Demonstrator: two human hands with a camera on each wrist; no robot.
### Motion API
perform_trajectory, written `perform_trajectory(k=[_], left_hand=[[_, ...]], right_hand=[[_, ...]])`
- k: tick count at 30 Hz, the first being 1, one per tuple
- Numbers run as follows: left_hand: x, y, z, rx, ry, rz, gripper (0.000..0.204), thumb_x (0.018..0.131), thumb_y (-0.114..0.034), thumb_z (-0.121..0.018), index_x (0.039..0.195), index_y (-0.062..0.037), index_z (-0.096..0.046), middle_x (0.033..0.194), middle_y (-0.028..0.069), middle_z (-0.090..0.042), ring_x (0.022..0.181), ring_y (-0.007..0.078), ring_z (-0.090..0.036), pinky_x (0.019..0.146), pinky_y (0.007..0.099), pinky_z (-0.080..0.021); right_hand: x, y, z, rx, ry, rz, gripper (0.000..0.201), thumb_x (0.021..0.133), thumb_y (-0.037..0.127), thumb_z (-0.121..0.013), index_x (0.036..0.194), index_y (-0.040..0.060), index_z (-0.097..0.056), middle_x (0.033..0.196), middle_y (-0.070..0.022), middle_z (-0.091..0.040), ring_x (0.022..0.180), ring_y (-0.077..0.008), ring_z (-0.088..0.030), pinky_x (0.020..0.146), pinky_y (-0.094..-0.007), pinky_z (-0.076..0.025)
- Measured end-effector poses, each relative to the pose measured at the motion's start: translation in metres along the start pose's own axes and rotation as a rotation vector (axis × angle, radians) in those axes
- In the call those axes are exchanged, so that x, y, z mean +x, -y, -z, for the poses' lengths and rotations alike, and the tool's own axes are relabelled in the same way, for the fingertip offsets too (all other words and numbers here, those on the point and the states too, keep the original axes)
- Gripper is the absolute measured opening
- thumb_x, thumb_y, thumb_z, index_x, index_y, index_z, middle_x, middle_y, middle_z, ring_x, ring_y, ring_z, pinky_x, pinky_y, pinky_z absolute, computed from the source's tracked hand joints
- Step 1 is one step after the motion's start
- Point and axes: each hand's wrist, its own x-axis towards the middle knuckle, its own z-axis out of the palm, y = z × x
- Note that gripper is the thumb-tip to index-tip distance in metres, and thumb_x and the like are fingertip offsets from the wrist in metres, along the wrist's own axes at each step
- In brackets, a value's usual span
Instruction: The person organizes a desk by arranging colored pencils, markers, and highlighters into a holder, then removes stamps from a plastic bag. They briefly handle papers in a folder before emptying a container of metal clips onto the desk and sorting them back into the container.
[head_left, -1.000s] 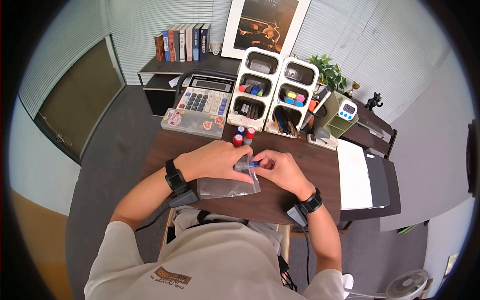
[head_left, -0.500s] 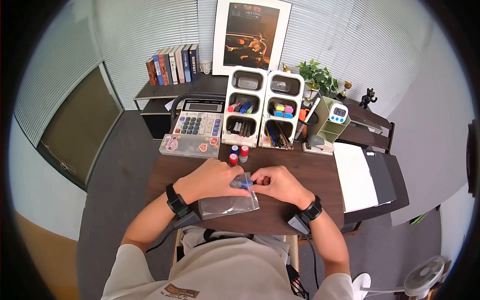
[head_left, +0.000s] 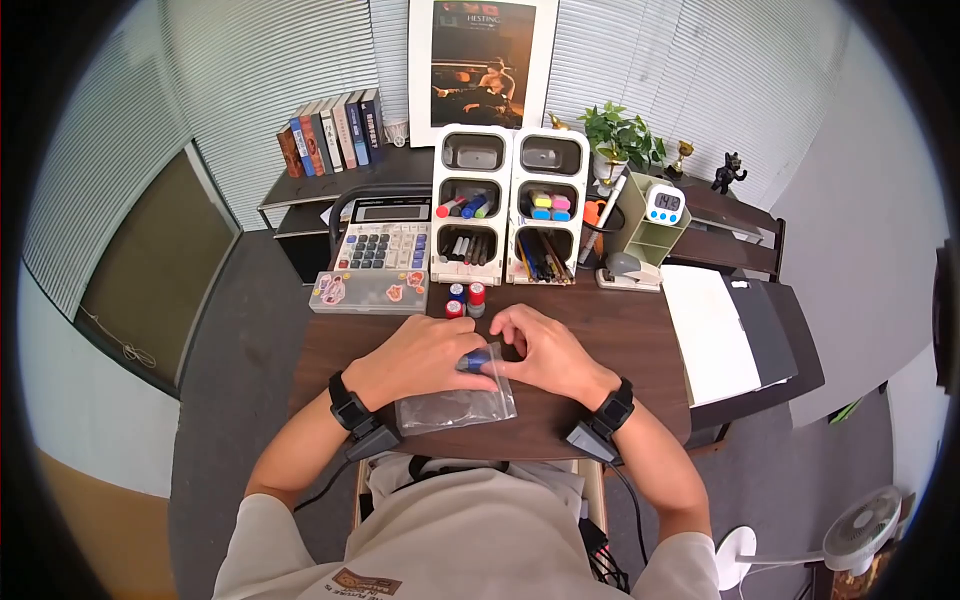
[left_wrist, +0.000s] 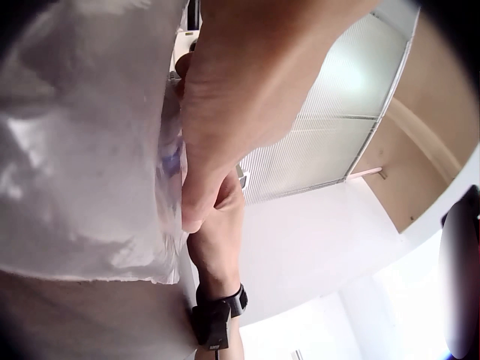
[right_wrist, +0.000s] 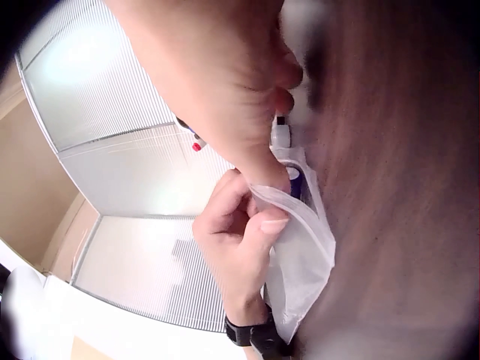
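Note:
My left hand (head_left: 420, 355) grips a clear zip bag (head_left: 455, 410) near its mouth, and its thumb pinches the rim in the right wrist view. A small blue-and-grey cylinder (head_left: 475, 359) is inside the bag's mouth; its dark blue end (right_wrist: 295, 182) shows just within the opening. At that opening is my right hand (head_left: 550, 355), thumb reaching into the mouth beside the cylinder, other fingers raised away from the thumb. Beyond the hands stand several small capped cylinders (head_left: 476, 296), red and blue. In the left wrist view, the bag (left_wrist: 82, 150) hides most of the cylinder.
A sticker-covered plastic case (head_left: 370, 292) lies before a calculator (head_left: 385, 240). White organizers (head_left: 471, 270) hold pens, markers and pencils at the back. A stapler (head_left: 630, 272), a green holder (head_left: 650, 240) with a timer and white papers (head_left: 710, 330) are to the right.
The blue-and-grey cylinder has gone further left into the bag. My right fingers have parted from it and lifted, leaving the thumb at the mouth. The head view has shifted.

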Motion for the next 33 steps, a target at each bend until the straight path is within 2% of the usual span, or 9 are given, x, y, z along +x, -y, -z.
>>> perform_trajectory(k=[4, 6, 7, 12, 16, 23, 25, 29, 33], left_hand=[[-0.003, 0.002, 0.005, -0.006, -0.095, -0.025, 0.045, 0.083, -0.052, -0.083, 0.088, -0.0073, -0.076, 0.074, 0.0060, -0.068, 0.064, 0.0267, -0.068, 0.061, 0.0383, -0.053], [-0.004, 0.010, 0.005, -0.018, -0.202, -0.042, 0.041, 0.083, -0.048, -0.084, 0.087, -0.0083, -0.076, 0.072, 0.0054, -0.068, 0.061, 0.0257, -0.067, 0.059, 0.0375, -0.052], [-0.004, 0.014, 0.005, -0.032, -0.311, -0.058, 0.036, 0.083, -0.044, -0.085, 0.085, -0.0092, -0.076, 0.070, 0.0048, -0.069, 0.059, 0.0247, -0.066, 0.057, 0.0366, -0.052], [-0.004, 0.026, 0.015, -0.080, -0.470, 0.000, 0.018, 0.086, -0.021, -0.085, 0.079, -0.0079, -0.075, 0.064, 0.0053, -0.065, 0.053, 0.0222, -0.061, 0.051, 0.0342, -0.045], [-0.007, 0.034, 0.015, -0.091, -0.481, 0.086, 0.022, 0.090, -0.020, -0.083, 0.076, -0.0047, -0.074, 0.059, 0.0059, -0.059, 0.048, 0.0208, -0.053, 0.048, 0.0342, -0.042], [-0.007, 0.037, 0.014, -0.073, -0.463, 0.075, 0.022, 0.091, -0.021, -0.081, 0.077, -0.0054, -0.075, 0.061, 0.0063, -0.062, 0.049, 0.0212, -0.057, 0.048, 0.0345, -0.043], [-0.008, 0.039, 0.013, -0.096, -0.435, 0.019, 0.021, 0.090, -0.022, -0.082, 0.078, -0.0065, -0.076, 0.064, 0.0055, -0.066, 0.051, 0.0210, -0.061, 0.049, 0.0350, -0.045], [-0.009, 0.033, 0.018, -0.123, -0.316, -0.065, 0.013, 0.087, -0.017, -0.084, 0.081, -0.0080, -0.076, 0.063, 0.0051, -0.064, 0.052, 0.0205, -0.058, 0.051, 0.0343, -0.043], [-0.011, 0.031, 0.016, -0.051, -0.263, -0.118, 0.020, 0.082, -0.029, -0.089, 0.087, -0.0132, -0.079, 0.065, 0.0023, -0.067, 0.053, 0.0193, -0.060, 0.054, 0.0326, -0.045]], right_hand=[[-0.001, -0.010, -0.004, -0.064, 0.076, 0.070, 0.050, 0.078, 0.027, -0.091, 0.118, 0.0114, -0.064, 0.107, -0.0087, -0.062, 0.094, -0.0278, -0.069, 0.077, -0.0399, -0.056], [-0.001, -0.012, -0.006, -0.070, 0.047, 0.182, 0.051, 0.078, 0.026, -0.092, 0.119, 0.0095, -0.067, 0.105, -0.0060, -0.061, 0.077, -0.0202, -0.061, 0.070, -0.0344, -0.055], [-0.002, -0.013, -0.006, -0.066, 0.044, 0.180, 0.051, 0.078, 0.026, -0.092, 0.119, 0.0095, -0.067, 0.105, -0.0060, -0.061, 0.077, -0.0202, -0.061, 0.070, -0.0344, -0.055], [-0.002, -0.010, -0.006, -0.130, 0.043, 0.253, 0.039, 0.085, 0.026, -0.086, 0.118, 0.0107, -0.073, 0.109, -0.0056, -0.065, 0.078, -0.0218, -0.064, 0.071, -0.0344, -0.057], [-0.002, -0.012, -0.006, -0.102, 0.046, 0.268, 0.031, 0.087, 0.023, -0.083, 0.113, 0.0088, -0.074, 0.106, -0.0057, -0.066, 0.078, -0.0218, -0.065, 0.070, -0.0351, -0.056], [-0.003, -0.009, 0.006, -0.095, 0.071, 0.159, 0.032, 0.087, 0.018, -0.080, 0.117, 0.0076, -0.075, 0.097, -0.0077, -0.069, 0.071, -0.0222, -0.064, 0.069, -0.0352, -0.055], [-0.003, -0.009, 0.008, -0.118, 0.093, 0.128, 0.036, 0.089, 0.021, -0.078, 0.123, 0.0091, -0.071, 0.104, -0.0085, -0.071, 0.076, -0.0262, -0.068, 0.072, -0.0399, -0.057], [-0.002, -0.007, 0.009, -0.066, 0.065, 0.118, 0.041, 0.087, 0.021, -0.081, 0.124, 0.0081, -0.066, 0.100, -0.0080, -0.069, 0.076, -0.0261, -0.067, 0.072, -0.0408, -0.056], [-0.002, -0.009, 0.011, -0.011, 0.026, 0.018, 0.042, 0.083, 0.023, -0.086, 0.115, 0.0070, -0.063, 0.093, -0.0076, -0.065, 0.077, -0.0265, -0.065, 0.072, -0.0403, -0.054]])
